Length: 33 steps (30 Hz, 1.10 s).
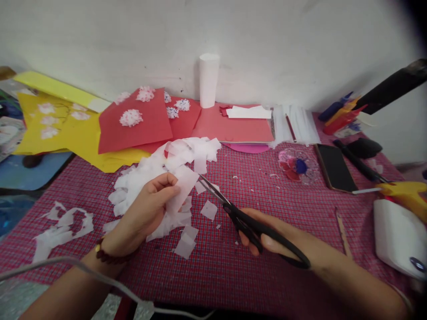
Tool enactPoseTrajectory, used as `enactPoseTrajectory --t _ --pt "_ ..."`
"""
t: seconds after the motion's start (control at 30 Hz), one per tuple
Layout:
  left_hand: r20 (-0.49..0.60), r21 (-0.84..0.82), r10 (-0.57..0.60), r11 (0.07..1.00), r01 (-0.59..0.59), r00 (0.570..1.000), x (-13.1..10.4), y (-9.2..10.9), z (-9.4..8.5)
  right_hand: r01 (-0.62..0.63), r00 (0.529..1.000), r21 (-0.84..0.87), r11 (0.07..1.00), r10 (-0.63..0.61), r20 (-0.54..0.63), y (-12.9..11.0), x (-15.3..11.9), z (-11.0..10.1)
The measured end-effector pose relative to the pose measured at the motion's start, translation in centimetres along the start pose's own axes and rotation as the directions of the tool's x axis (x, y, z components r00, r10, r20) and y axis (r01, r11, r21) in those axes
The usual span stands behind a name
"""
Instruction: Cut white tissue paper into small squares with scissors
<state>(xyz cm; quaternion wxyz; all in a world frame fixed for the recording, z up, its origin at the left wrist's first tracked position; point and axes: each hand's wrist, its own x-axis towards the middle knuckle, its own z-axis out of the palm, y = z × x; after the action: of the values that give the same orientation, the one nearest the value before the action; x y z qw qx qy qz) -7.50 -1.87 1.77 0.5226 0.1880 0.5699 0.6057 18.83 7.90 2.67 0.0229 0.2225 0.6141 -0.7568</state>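
Note:
My left hand (155, 202) pinches a strip of thin white tissue paper (187, 180) between thumb and fingers. In my right hand (258, 229) are black-handled scissors (240, 218), their blades parted slightly at the strip's right edge. Beneath and behind my left hand spreads a heap of white tissue strips (140, 175). Several small cut squares (209, 210) lie on the checked tablecloth (233, 275) below the blades.
Red sheets (150, 129) with paper flowers and yellow paper (83, 153) lie at the back left. A white paper roll (208, 82) stands by the wall. To the right are a phone (334, 168), a yellow glue gun (403, 193) and a white box (398, 238). A cable (83, 266) crosses my left forearm.

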Motion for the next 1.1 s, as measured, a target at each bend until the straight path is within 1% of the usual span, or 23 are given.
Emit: enactPoseTrajectory --t 0.1,0.17,0.3,0.4,0.5,0.6,0.67,0.77,0.83,0.93,1.0,1.1 --pt "0.003 0.004 -0.009 1.000 0.009 1.000 -0.1 -0.1 0.0 -0.044 0.998 -0.029 0.999 0.045 0.037 -0.2 0.0 0.2" --pt "0.014 0.012 -0.027 1.000 0.027 1.000 -0.2 -0.4 0.1 -0.041 0.997 -0.038 0.998 0.044 0.069 -0.2 0.4 0.4" --pt "0.025 0.042 -0.056 0.998 0.055 0.998 -0.4 -0.9 0.3 -0.014 0.999 -0.017 1.000 0.014 0.048 -0.3 1.3 0.9" --pt "0.027 0.038 -0.082 0.996 0.081 0.996 -0.5 -1.2 0.3 -0.018 0.999 -0.014 1.000 0.019 0.038 -0.6 1.6 1.1" --pt "0.039 0.032 -0.101 0.995 0.100 0.994 -0.5 -1.1 0.3 -0.007 0.999 -0.024 1.000 0.008 0.035 -0.5 1.3 0.8" --pt "0.024 -0.015 -0.065 0.998 0.066 0.998 -0.3 -0.5 0.0 0.037 0.997 -0.008 0.999 -0.036 0.064 0.3 0.9 0.2" --pt "0.030 -0.075 -0.032 0.997 0.034 0.999 -0.2 0.0 -0.3 0.080 0.990 0.027 0.996 -0.083 0.112 1.1 0.7 -0.3" --pt "0.082 -0.174 -0.015 0.984 0.029 0.996 0.0 0.5 -0.5 0.112 0.971 0.121 0.986 -0.134 0.197 2.2 1.0 -0.5" --pt "0.125 -0.217 -0.029 0.975 0.056 0.992 0.0 0.5 -0.5 0.100 0.954 0.206 0.974 -0.152 0.259 2.6 1.3 -0.2" --pt "0.200 -0.228 -0.076 0.966 0.122 0.977 -0.1 0.1 -0.4 0.066 0.930 0.286 0.956 -0.163 0.329 2.8 1.8 0.3" --pt "0.224 -0.231 -0.108 0.959 0.161 0.969 -0.2 -0.2 -0.3 0.058 0.918 0.327 0.943 -0.179 0.354 3.2 2.1 0.7" --pt "0.230 -0.273 -0.094 0.949 0.157 0.969 -0.1 -0.4 -0.4 0.058 0.912 0.375 0.925 -0.202 0.357 3.8 2.2 0.8"
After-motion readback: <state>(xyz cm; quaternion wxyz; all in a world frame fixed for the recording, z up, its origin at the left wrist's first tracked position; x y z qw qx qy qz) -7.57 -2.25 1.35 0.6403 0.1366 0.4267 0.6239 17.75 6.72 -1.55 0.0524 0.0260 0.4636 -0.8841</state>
